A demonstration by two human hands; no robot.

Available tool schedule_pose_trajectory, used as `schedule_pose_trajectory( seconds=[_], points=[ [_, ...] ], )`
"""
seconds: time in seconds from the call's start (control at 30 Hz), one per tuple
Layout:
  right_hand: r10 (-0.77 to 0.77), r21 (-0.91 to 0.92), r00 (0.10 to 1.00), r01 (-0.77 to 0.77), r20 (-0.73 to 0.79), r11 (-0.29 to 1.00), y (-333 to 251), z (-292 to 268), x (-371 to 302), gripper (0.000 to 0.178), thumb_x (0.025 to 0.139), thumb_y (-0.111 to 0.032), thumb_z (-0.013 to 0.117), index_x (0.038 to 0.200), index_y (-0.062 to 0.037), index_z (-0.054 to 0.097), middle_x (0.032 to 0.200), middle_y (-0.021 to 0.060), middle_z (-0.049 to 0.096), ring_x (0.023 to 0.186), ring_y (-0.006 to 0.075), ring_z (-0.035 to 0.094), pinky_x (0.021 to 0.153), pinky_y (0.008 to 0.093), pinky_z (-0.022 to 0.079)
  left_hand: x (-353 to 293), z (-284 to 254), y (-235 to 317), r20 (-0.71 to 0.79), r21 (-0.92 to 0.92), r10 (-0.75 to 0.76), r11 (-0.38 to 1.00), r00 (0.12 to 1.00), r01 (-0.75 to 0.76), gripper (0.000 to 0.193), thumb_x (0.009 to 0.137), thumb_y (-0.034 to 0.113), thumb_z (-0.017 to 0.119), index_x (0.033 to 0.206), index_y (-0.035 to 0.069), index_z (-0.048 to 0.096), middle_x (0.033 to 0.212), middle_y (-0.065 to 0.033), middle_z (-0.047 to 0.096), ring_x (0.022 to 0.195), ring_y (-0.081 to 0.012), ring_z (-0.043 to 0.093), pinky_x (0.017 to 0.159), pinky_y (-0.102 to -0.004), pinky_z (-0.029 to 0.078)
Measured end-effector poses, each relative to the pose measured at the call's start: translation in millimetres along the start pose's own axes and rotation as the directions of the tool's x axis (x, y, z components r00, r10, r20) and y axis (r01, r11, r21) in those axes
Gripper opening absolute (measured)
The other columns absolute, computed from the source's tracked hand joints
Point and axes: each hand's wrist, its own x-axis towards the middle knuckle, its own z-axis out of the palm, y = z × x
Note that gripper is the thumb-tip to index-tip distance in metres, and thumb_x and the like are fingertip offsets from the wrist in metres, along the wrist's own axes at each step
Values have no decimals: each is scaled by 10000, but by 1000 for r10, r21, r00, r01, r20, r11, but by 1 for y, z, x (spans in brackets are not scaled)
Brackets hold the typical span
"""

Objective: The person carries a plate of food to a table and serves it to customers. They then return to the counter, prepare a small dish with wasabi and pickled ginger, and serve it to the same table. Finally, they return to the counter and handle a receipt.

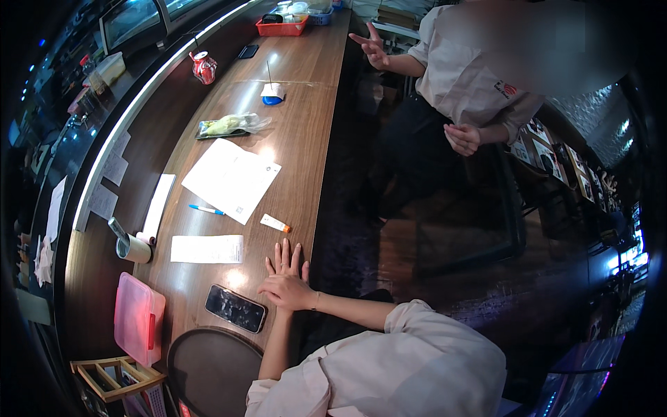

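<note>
Hands are lying stacked and open, right hand over left hand, gripping nothing on the bench; phone is resting at nine o'clock, its long axis running sideways, left hand nearer.

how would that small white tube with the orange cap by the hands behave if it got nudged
The small white tube lies on its side on the smooth wooden counter, so it would probably roll or slide easily. It looks slim, so likely light. It sits just beyond the stacked hands and near the counter edge, so it could drop off.
</note>
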Motion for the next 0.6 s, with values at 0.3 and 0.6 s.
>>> schedule_pose_trajectory(
  seconds=[0.3,0.6],
  points=[
    [-15,2,1000,15,-2,1000,1,1,-1,180,782,-158,627,895,-64,732,877,164,698,871,318,672,842,422,498,-1,-2,0,13,-22,-11,1000,1000,11,580,979,431,473,1524,252,390,1632,-69,266,1509,-280,229,1180,-569,159],
    [-22,1,1000,22,-1,1000,1,2,-2,171,795,-137,626,907,-62,730,891,160,701,878,314,674,842,417,501,0,1,-2,15,-19,-1,1000,1000,2,589,970,435,478,1526,260,387,1635,-64,260,1512,-276,222,1185,-561,148]
  ],
)
